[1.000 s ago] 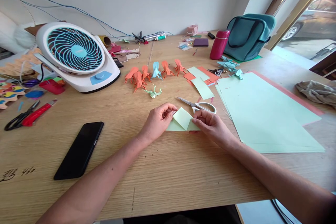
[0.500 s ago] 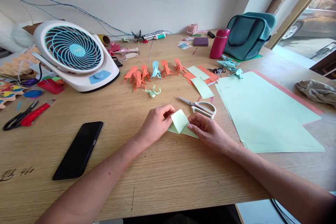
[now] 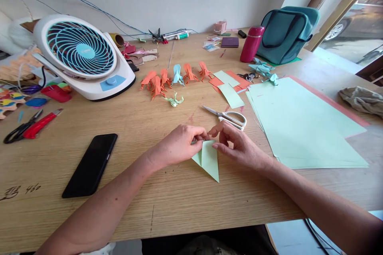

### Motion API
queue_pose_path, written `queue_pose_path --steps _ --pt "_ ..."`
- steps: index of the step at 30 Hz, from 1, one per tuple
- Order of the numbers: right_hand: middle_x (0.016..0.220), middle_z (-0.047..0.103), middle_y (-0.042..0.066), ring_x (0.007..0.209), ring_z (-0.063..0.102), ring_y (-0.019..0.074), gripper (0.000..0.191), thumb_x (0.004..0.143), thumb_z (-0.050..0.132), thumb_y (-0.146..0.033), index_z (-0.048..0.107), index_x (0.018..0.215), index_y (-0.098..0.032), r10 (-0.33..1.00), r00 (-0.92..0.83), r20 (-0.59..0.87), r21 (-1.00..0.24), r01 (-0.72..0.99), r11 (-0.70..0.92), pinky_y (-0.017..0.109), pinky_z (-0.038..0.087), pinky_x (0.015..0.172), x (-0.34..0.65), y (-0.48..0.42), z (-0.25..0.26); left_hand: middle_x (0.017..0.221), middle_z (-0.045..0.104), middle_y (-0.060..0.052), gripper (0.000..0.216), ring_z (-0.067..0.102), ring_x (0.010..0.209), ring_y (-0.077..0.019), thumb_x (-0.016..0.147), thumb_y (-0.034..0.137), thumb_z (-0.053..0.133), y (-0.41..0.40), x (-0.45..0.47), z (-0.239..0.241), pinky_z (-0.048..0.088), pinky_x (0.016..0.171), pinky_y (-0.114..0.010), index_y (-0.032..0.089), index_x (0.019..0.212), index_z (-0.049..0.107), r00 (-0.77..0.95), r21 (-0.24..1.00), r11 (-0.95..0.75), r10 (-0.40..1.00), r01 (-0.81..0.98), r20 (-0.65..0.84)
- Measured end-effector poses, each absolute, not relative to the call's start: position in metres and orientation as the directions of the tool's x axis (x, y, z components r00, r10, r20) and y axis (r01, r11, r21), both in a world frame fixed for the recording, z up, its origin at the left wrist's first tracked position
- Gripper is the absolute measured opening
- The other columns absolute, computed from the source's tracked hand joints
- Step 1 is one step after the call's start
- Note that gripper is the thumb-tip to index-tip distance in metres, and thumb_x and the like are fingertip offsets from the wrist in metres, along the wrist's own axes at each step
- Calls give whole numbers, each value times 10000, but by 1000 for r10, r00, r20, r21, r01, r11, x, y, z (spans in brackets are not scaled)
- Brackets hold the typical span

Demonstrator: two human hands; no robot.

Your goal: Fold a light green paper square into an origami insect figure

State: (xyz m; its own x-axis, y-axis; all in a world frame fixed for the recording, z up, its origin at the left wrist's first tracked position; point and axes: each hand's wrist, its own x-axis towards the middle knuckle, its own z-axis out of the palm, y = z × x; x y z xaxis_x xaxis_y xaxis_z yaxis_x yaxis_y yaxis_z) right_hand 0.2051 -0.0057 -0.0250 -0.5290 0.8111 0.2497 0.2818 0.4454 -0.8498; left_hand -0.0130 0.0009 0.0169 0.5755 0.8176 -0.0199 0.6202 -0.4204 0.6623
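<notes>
A folded piece of pale green paper (image 3: 210,161) lies at the middle of the table, one sharp point toward me. My left hand (image 3: 179,143) pinches its upper left edge, the fingers closed and bent over it. At the upper right corner, my right hand (image 3: 239,146) has its thumb against the paper and its index finger curled near the left fingertips. White-handled scissors (image 3: 230,118) lie just beyond my right hand. Farther back stand a small green folded paper figure (image 3: 174,100), several orange paper figures (image 3: 156,86) and a light blue one (image 3: 177,75).
Large green sheets (image 3: 302,127) lie at right, smaller cut pieces (image 3: 231,95) behind the scissors. A black phone (image 3: 90,165), a red cutter (image 3: 42,124) and a fan (image 3: 83,55) are on the left. A pink bottle (image 3: 252,44) and a teal bag (image 3: 284,36) stand at back right.
The folded paper has turned and come slightly nearer, its point now toward me. My hands have drawn closer together over its top edge.
</notes>
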Motion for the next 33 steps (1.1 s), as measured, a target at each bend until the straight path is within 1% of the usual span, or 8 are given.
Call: queue_pose_path --steps 3,7,14,17,21,26,29,33 --pt "872 514 -6 664 460 90 149 936 620 -250 584 1065 -186 801 -555 224 -863 270 428 249 405 611 205 -5 -25 820 689 46 231 642 736 -104 839 73 552 1 -13 16 440 660 -211 207 1020 603 548 719 -361 836 593 -32" --pt "912 511 9 662 433 85 139 931 643 -268 614 1038 -183 756 -608 241 -845 252 472 243 401 600 205 -5 -27 843 690 47 218 651 741 -112 815 81 558 2 -14 14 455 649 -220 222 980 551 551 758 -310 831 573 -77" --pt "974 543 28 688 456 89 24 931 617 -209 625 926 -188 719 -645 259 -845 209 493 262 436 654 207 -4 -27 814 673 32 131 636 748 -123 835 113 555 5 -17 12 451 663 -239 211 919 578 554 729 -304 824 613 -122" --pt "882 574 15 701 488 105 57 947 585 -231 612 921 -188 717 -676 168 -881 224 417 267 439 657 210 -5 -23 822 687 23 123 629 735 -125 846 124 550 8 -19 11 450 651 -237 205 917 610 582 733 -297 796 611 -162" --pt "725 547 -26 616 475 99 95 946 580 -267 610 968 -180 680 -733 2 -917 269 293 240 393 557 212 -5 -21 815 692 19 127 631 728 -119 830 112 571 10 -20 9 444 638 -220 190 902 642 615 734 -308 766 606 -186" --pt "678 486 -65 577 436 84 240 889 664 -270 625 1114 -195 632 -774 -32 -874 329 358 220 352 535 209 -5 -24 795 703 26 133 636 711 -110 811 87 582 8 -15 8 426 631 -208 180 871 656 624 710 -319 752 628 -214" --pt "640 470 -67 556 400 74 100 896 650 -280 654 932 -186 619 -783 -56 -820 390 419 222 318 529 208 -6 -24 799 709 28 130 632 702 -112 806 89 601 6 -12 6 412 638 -217 181 866 669 623 675 -338 748 656 -231" --pt "612 482 -68 531 383 65 114 894 608 -228 633 795 -178 601 -795 -84 -765 438 472 225 297 526 206 -7 -19 819 692 28 138 622 735 -123 803 81 592 7 -11 0 400 658 -233 189 848 664 678 659 -407 702 633 -217"
